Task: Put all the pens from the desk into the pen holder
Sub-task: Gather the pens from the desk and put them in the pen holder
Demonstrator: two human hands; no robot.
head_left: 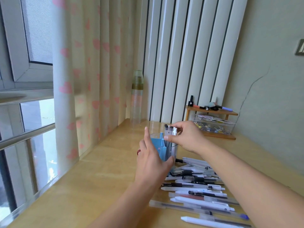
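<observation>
A clear round pen holder (174,149) with blue inner dividers stands on the wooden desk (92,181). My left hand (152,163) wraps its near side, index finger raised along the rim. My right hand (185,137) is above the holder, its fingers closed on a small bunch of pens (171,130) standing upright in the right compartment. Several more pens (197,190), mostly white and clear with black parts, lie in a loose pile on the desk to the right of the holder, under my right forearm.
A tall clear bottle (137,97) stands at the desk's back corner by the heart-print curtain (85,79). At the back right a small wooden shelf (212,111) carries cosmetics above a clear box of clips (213,127). White radiator pipes line the wall.
</observation>
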